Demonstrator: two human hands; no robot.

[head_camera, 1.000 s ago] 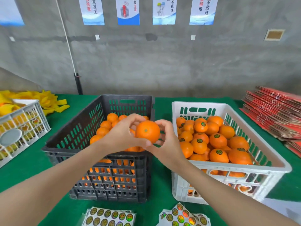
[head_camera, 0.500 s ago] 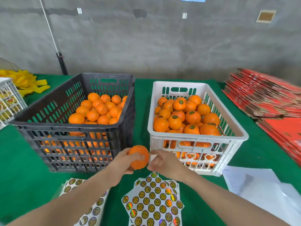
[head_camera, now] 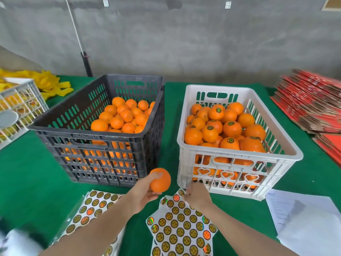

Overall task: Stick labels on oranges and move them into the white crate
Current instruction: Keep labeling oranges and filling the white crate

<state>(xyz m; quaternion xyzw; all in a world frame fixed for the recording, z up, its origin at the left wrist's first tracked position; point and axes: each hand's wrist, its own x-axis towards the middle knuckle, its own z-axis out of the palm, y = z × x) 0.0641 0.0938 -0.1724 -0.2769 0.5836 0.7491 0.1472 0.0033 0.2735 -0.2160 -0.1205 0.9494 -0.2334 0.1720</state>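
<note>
Our left grip [head_camera: 142, 193] is clamped round one orange [head_camera: 160, 180]. We hold it up in the air, low in front of the gap between the two crates, over the green worktop [head_camera: 27, 172].

Our right grip [head_camera: 197, 195] is down at the top edge of a sheet of labels [head_camera: 180, 230], just beside the orange. Its fingers bend toward the sheet, but they are blurry. We cannot tell if they pinch a label or hold nothing.

The white crate [head_camera: 238, 154] stands on the right. It is piled high with labelled oranges [head_camera: 230, 130], and many show a round sticker on top. The black crate [head_camera: 73, 134] stands close on its left, with plain oranges [head_camera: 121, 117] heaped at its right side.

A second sheet [head_camera: 96, 204] lies under our left arm. White papers [head_camera: 304, 218] lie at the right. Red flat boxes [head_camera: 310, 108] are stacked at the far right. A small basket [head_camera: 18, 108] sits at the far left, with yellow strips [head_camera: 49, 84] behind it.
</note>
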